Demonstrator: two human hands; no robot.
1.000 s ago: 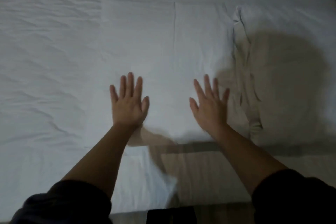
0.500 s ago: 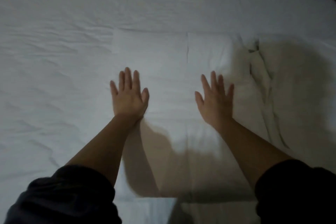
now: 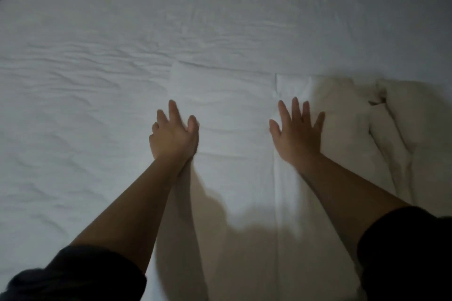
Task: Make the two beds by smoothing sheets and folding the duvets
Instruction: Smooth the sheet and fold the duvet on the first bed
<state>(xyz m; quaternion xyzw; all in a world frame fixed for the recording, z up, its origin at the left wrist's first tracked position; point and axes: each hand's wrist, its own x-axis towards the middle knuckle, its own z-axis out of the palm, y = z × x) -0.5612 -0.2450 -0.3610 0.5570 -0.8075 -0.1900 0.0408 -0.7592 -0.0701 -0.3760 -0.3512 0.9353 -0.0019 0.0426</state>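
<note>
Both palms down on a folded white duvet [image 3: 232,134], nothing gripped. Left hand [image 3: 174,133] flat on the folded panel's left part, fingers slightly curled and blurred, so exact spread hard to judge; right hand [image 3: 297,134] flat with fingers fanned wide, just right of a lengthwise seam or fold edge running from beyond the fingertips back toward the body. Long axis of the folded panel running away from the body, between and beneath both hands; far edge of the panel lying just beyond the fingertips, roughly equally near to each hand. Bunched, creased portion of duvet [image 3: 391,129] lying right of the right hand, clearly nearer that hand, with deep folds. White sheet [image 3: 80,110] spreading left of the left hand and beyond both hands, covered in shallow wrinkles, reaching the bed's far edge. Judged step: pressing and smoothing the fold flat. Judged next need: outward or forward sweep, with the right hand best placed for the crumpled part. Dark sleeves [image 3: 73,276] pushed back near the elbows.
</note>
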